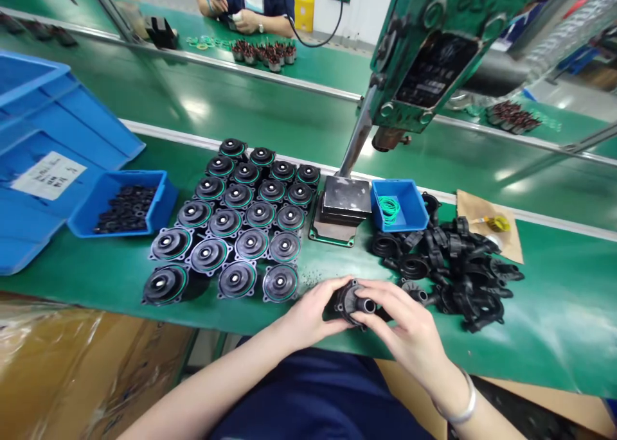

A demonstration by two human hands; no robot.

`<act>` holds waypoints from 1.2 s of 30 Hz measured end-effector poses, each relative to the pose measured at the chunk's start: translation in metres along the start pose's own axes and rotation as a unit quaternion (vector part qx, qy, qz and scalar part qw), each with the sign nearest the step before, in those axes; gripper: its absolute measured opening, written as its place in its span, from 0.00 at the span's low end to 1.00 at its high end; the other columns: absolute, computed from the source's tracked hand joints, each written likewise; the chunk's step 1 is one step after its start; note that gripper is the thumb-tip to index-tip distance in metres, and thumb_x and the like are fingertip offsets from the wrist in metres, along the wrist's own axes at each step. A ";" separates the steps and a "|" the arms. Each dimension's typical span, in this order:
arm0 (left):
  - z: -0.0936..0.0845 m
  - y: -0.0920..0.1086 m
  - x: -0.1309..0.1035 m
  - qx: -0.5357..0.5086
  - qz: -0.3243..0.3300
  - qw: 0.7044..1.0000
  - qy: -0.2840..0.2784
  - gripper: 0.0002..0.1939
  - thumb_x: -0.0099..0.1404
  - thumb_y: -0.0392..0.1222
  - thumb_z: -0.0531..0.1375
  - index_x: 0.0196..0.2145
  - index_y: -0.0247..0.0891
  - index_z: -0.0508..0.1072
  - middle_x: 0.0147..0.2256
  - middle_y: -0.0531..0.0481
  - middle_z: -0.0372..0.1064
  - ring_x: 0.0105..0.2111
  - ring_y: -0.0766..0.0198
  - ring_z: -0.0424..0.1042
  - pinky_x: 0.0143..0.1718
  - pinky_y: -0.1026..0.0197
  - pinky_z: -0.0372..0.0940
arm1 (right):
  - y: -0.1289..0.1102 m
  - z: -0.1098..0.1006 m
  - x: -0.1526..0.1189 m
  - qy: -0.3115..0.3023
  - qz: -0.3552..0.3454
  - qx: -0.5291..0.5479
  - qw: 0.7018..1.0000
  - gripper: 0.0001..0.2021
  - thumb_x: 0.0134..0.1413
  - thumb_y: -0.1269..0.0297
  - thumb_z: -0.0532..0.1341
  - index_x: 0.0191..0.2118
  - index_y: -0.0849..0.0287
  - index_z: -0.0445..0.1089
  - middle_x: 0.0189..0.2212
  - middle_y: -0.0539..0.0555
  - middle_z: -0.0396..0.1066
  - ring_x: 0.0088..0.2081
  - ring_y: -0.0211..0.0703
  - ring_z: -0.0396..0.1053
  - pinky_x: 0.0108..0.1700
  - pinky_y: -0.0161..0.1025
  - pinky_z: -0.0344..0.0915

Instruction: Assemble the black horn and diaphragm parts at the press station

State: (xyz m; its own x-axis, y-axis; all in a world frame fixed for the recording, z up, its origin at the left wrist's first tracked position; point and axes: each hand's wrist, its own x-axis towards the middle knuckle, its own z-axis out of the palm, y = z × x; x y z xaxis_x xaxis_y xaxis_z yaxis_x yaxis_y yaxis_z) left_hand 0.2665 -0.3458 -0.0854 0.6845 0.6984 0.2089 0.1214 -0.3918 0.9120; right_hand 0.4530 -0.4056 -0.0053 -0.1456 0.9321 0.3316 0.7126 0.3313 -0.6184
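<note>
Both my hands hold a black plastic pump cover [348, 304] with a short pipe stub, close to the table's front edge. My left hand [313, 315] grips it from the left, thumb and fingers round its rim. From the right, my right hand [402, 315] has its fingers closed on the cover around the stub. Left of my hands stand rows of black round pump bodies [236, 279], each with a green sealing ring around its top. To the right lies a heap of loose black pump covers [453, 260]. The underside of the held cover is hidden.
A green press [424, 61] overhangs the table, above a metal block [344, 199]. Beside it, a small blue bin [409, 218] holds green rings [388, 209]. At left stand a blue bin of small black parts [128, 209] and a large blue crate [53, 132]. A co-worker [243, 9] sits opposite.
</note>
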 end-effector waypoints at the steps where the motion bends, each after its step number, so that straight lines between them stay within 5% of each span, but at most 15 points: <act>1: 0.000 0.000 0.000 -0.001 -0.002 1.000 -0.001 0.35 0.61 0.44 0.67 0.61 0.42 0.57 0.57 0.41 0.67 0.57 0.52 0.69 0.58 0.50 0.67 | 0.000 0.000 -0.001 -0.010 -0.004 -0.003 1.000 0.12 0.59 0.68 0.64 0.49 0.58 0.71 0.46 0.57 0.74 0.48 0.42 0.74 0.52 0.36 0.73; 11: -0.001 -0.001 0.001 -0.009 0.009 1.000 -0.007 0.36 0.62 0.44 0.66 0.62 0.43 0.56 0.58 0.40 0.66 0.58 0.52 0.68 0.59 0.48 0.66 | 0.003 -0.007 0.001 -0.069 -0.014 -0.022 0.997 0.13 0.60 0.68 0.64 0.50 0.57 0.70 0.50 0.57 0.72 0.52 0.41 0.71 0.56 0.36 0.70; 36: -0.004 0.000 0.001 -0.006 0.004 1.000 -0.023 0.35 0.63 0.43 0.65 0.63 0.44 0.54 0.60 0.40 0.64 0.59 0.50 0.67 0.59 0.47 0.65 | 0.000 -0.007 0.001 -0.059 0.002 -0.030 0.998 0.12 0.61 0.66 0.63 0.50 0.56 0.70 0.49 0.58 0.73 0.51 0.43 0.73 0.54 0.39 0.73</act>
State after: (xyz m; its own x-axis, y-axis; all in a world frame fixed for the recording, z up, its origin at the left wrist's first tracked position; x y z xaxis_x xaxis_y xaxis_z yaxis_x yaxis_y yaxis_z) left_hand 0.2643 -0.3429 -0.0842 0.7183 0.6667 0.1991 0.1085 -0.3899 0.9144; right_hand 0.4575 -0.4058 -0.0005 -0.2207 0.9450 0.2414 0.7522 0.3224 -0.5747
